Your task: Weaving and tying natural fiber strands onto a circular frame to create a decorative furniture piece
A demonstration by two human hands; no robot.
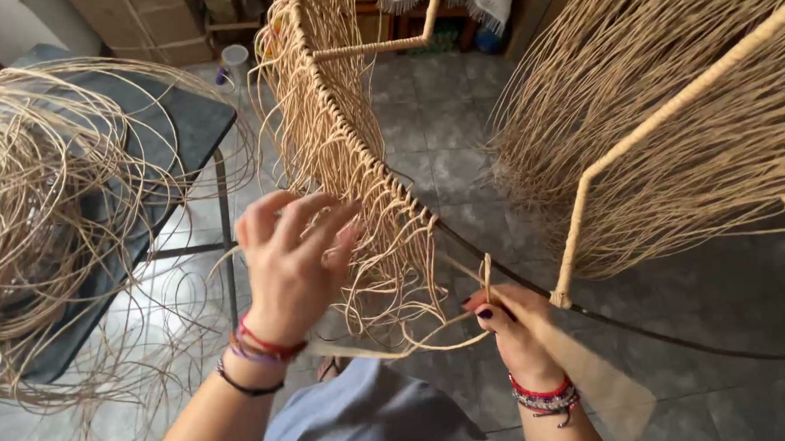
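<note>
A round metal frame [632, 329] stands before me, part of its rim wrapped in tan rattan cord [343, 132] with many loose strands hanging. My left hand [291, 260] is raised beside the hanging strands, fingers curled among them. My right hand [511, 325] pinches a single strand [486, 276] against the bare dark rim, just past where the wrapping ends. A wrapped upright strut [575, 227] rises right of that hand. Both wrists wear bracelets.
A big tangled coil of loose rattan [36, 208] lies on a dark table [183, 122] to the left. Another curtain of strands [673, 143] hangs at the right. Cardboard boxes [139, 12] and a small white cup [234, 63] sit on the grey tiled floor behind.
</note>
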